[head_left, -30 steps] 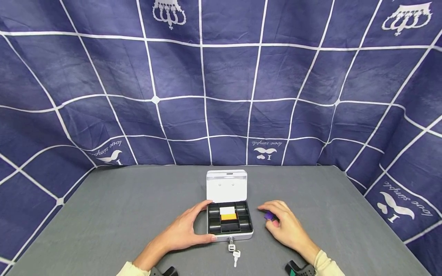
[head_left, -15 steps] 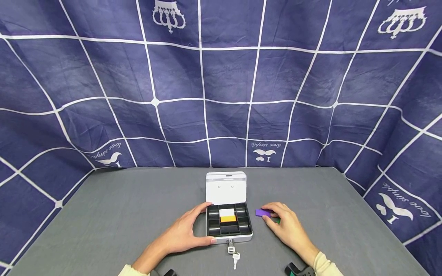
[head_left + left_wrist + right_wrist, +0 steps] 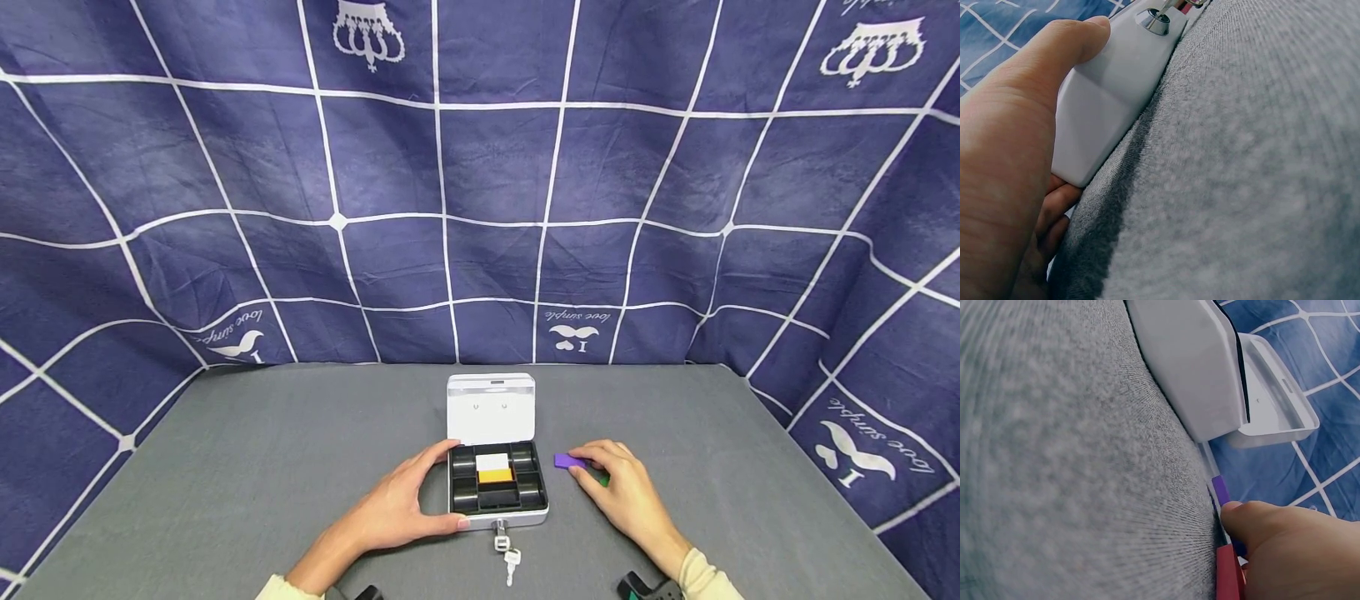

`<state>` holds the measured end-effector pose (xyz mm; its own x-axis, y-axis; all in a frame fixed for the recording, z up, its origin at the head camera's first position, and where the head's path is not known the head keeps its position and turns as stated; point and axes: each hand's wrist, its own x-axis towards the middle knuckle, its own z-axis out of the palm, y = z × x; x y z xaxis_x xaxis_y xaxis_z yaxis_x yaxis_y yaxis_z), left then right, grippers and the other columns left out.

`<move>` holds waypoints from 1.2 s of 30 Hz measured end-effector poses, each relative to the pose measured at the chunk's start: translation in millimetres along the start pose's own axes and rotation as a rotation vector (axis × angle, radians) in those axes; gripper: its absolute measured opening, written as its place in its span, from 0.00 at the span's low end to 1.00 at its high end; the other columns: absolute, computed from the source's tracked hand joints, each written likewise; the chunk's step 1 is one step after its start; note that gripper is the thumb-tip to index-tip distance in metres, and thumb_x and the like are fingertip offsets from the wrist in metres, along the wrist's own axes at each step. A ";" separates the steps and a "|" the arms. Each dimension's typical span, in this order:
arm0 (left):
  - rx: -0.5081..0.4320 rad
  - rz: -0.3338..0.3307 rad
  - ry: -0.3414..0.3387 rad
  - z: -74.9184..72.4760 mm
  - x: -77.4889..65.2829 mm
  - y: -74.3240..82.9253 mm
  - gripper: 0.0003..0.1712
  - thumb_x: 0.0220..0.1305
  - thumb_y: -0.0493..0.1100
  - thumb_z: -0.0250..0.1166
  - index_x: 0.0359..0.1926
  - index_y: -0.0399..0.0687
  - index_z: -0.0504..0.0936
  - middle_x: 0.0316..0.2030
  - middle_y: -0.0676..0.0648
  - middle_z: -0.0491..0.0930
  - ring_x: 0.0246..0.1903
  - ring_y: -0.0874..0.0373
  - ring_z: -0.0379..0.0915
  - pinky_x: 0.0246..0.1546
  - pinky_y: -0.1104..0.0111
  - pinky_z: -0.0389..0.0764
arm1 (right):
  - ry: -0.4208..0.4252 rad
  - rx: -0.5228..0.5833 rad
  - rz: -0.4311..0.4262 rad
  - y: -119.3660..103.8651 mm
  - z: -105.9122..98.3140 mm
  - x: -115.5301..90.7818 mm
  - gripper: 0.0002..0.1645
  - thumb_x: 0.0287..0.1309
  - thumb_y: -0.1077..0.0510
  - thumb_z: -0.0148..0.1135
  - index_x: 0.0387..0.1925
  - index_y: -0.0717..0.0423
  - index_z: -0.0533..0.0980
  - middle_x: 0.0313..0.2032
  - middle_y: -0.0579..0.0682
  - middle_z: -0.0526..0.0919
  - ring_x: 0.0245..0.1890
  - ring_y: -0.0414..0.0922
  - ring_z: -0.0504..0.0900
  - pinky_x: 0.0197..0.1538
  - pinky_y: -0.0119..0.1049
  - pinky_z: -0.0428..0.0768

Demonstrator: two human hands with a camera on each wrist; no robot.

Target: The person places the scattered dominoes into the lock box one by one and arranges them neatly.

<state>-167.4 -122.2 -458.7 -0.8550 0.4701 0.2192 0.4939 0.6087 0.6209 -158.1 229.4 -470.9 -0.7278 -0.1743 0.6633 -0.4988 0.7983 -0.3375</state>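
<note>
A small white cash box [image 3: 501,518] stands with its lid [image 3: 491,417] raised and a black compartment tray [image 3: 465,497] inside. One white block [image 3: 492,461] and one orange block [image 3: 495,476] lie in the tray's middle column. Along the box's left side, my left hand [image 3: 397,504] grips it, thumb at the front face and fingers toward the back corner. To the right of the box, my right hand [image 3: 626,492] pinches a flat purple block [image 3: 566,461] between thumb and fingers. Partly hidden under that hand are a green piece [image 3: 604,480] and a red block [image 3: 1227,572].
From the lock at the box's front hangs a key on a ring [image 3: 512,558]. Grey cloth covers the table [image 3: 300,433]. A blue curtain with white lines [image 3: 495,167] rises behind and at the sides.
The right fingers have drawn the purple block out from under the hand, leftward toward the box, and pinch it. The left hand keeps its grip on the box.
</note>
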 end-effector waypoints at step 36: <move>0.001 -0.008 -0.019 -2.6 0.7 0.0 0.55 0.48 0.73 0.76 0.75 0.67 0.65 0.64 0.52 0.77 0.63 0.50 0.74 0.59 0.47 0.76 | 0.003 0.294 -0.051 -38.1 -1.9 27.7 0.17 0.52 0.65 0.79 0.43 0.47 0.88 0.39 0.38 0.86 0.35 0.35 0.85 0.41 0.23 0.80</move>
<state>-168.4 -123.5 -456.6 -0.8560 0.4768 0.1999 0.4869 0.6135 0.6217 -158.4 195.3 -438.4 -0.6975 -0.2078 0.6858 -0.6495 0.5877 -0.4824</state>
